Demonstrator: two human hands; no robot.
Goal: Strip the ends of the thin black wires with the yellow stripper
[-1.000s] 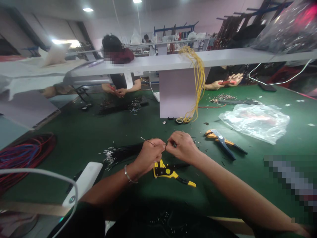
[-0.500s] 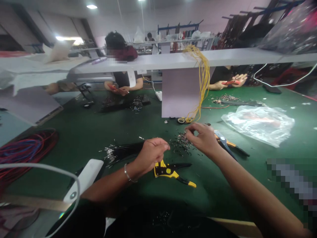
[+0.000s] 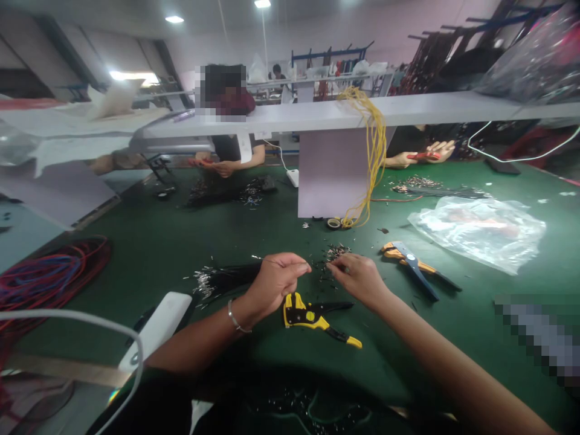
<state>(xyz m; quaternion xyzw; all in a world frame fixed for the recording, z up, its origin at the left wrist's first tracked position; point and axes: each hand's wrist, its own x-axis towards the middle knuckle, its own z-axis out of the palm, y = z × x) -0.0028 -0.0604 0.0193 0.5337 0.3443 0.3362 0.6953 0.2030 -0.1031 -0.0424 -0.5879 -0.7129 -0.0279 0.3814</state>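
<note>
left hand (image 3: 275, 283) pinching wire (image 3: 267, 258), wire strippers (image 3: 304, 315) below

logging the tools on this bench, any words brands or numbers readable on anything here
No text can be read in this view. The yellow wire stripper shows no legible marking. The round sticker on the blue-handled stripper is too small to read, and the white label under the shelf is too small and blurred to read.
</note>
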